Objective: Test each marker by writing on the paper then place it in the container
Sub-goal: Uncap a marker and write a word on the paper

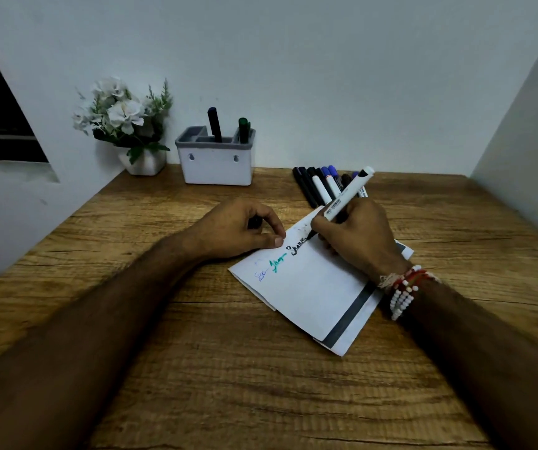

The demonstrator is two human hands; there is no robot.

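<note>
At the far left of the desk (228, 368), against the wall, stood a white pot (146, 162) of white flowers (121, 115). Just to its right sat the white container (215, 164) with a grey rim. A dark marker (214, 125) stood upright in its middle compartment and a green marker (244, 129) in its right one.

Your left hand (235, 228) lay in front of the container, nearer to you. Its fingers were curled around a small dark cap (254, 222), and its thumb tip pressed on the upper left edge of the paper (309, 287). The paper lay slanted on the desk, with a dark stripe along its lower right edge. It showed three scribbles in a row, running up from the lower left: a blue one (260, 275), a green one (275, 265) and a black one (298, 248).

Your right hand (358, 235) rested on the paper and gripped a white marker (347, 196). Its black tip touched the sheet at the end of the black scribble, and its back end tilted up and to the right. Behind that hand, a row of loose markers (319, 186) lay side by side on the desk, some black and some with blue caps; your hand partly hid the rightmost ones. A beaded bracelet (403, 287) of white, red and green circled your right wrist.
</note>
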